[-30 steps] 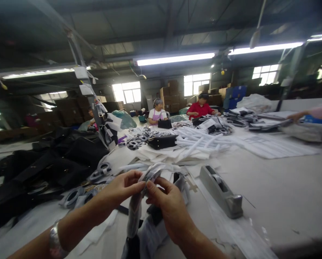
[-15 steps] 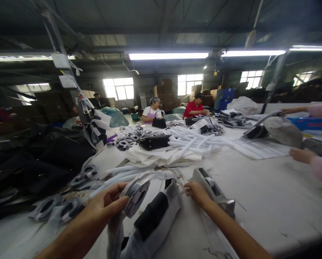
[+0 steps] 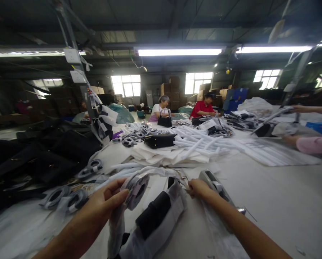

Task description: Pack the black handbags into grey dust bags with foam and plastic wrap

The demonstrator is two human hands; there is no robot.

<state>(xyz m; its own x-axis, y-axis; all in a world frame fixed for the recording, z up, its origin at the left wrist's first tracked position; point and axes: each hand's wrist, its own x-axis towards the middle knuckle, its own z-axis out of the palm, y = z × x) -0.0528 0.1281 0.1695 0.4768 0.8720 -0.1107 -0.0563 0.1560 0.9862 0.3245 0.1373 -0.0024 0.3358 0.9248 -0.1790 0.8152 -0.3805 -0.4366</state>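
My left hand (image 3: pixel 111 199) pinches a coiled strap (image 3: pixel 137 192) in clear plastic between thumb and fingers. Just right of it stands a black handbag (image 3: pixel 154 214) with white wrapping around it, and a wrapped handle (image 3: pixel 155 172) arches over its top. My right hand (image 3: pixel 200 189) is closed at the bag's far right side, beside a grey tape dispenser (image 3: pixel 217 187). Whatever is between its fingers is hidden from me. A sheet of clear plastic (image 3: pixel 217 230) lies under my right forearm.
More coiled straps (image 3: pixel 65 199) lie at left, near a heap of black bags (image 3: pixel 42 154). White tubes (image 3: pixel 198 142) and a black bag (image 3: pixel 159 140) are on the table (image 3: pixel 271 194) ahead. At right, a co-worker's pink sleeves (image 3: pixel 312 145) reach in. Two people sit across.
The whole scene has shifted a little rightward as my head turned. Both my hands keep nearly the same pose. The co-worker's nearer hand at right has moved inward to the wrapped item.
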